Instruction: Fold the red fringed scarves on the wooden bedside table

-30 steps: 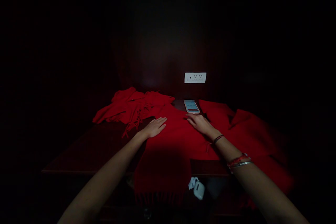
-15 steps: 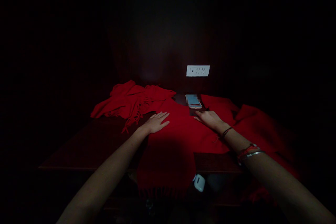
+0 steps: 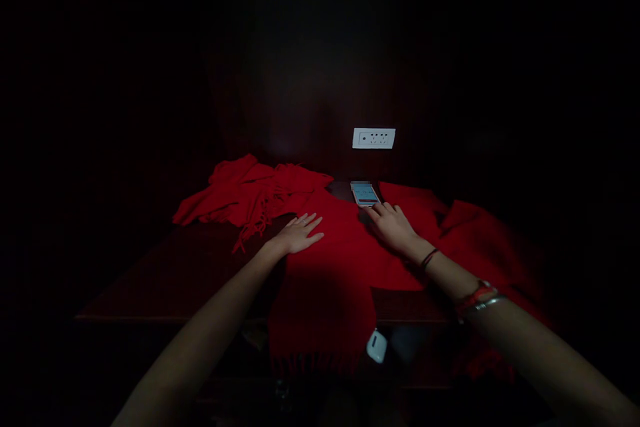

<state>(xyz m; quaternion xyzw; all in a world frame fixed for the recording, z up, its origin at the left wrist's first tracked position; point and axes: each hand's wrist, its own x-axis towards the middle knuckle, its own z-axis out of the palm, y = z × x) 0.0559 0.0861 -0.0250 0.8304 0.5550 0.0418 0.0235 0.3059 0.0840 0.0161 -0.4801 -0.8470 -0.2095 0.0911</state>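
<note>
A red fringed scarf lies spread across a dark wooden table, one end hanging over the front edge. My left hand rests flat on its left edge, fingers spread. My right hand lies palm down on the scarf, fingers stretched toward a phone with a lit screen, fingertips just at its near end. Bracelets circle my right wrist.
A second bunched red scarf sits at the back left, and more red cloth lies to the right. A white wall socket is on the dark wall behind. A small white object shows below the table's front edge.
My right hand has slid forward along the scarf to the phone's near end. My left hand has stayed put. The view shifted slightly.
</note>
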